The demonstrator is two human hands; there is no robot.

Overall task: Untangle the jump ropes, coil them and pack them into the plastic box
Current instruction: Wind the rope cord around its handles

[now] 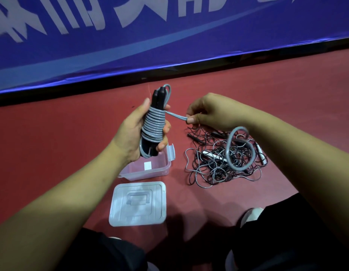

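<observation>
Dark-clad legs (287, 231) flank a translucent plastic lid (138, 204) on the red floor (52, 143), with the open clear plastic box (146, 174) just beyond. Above it the left hand (130, 132) grips the thick grey jump rope (153, 124) wound round black handles (157, 96); the right hand (206, 112) pinches its loose tail (175, 115). Coiling looks nearly done; next, wind on the hanging loop (227, 149) and tuck it.

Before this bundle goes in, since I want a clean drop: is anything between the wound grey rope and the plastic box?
Nothing visible. The left hand holds the wound grey rope over the open plastic box; its lid lies apart, nearer you.
</observation>
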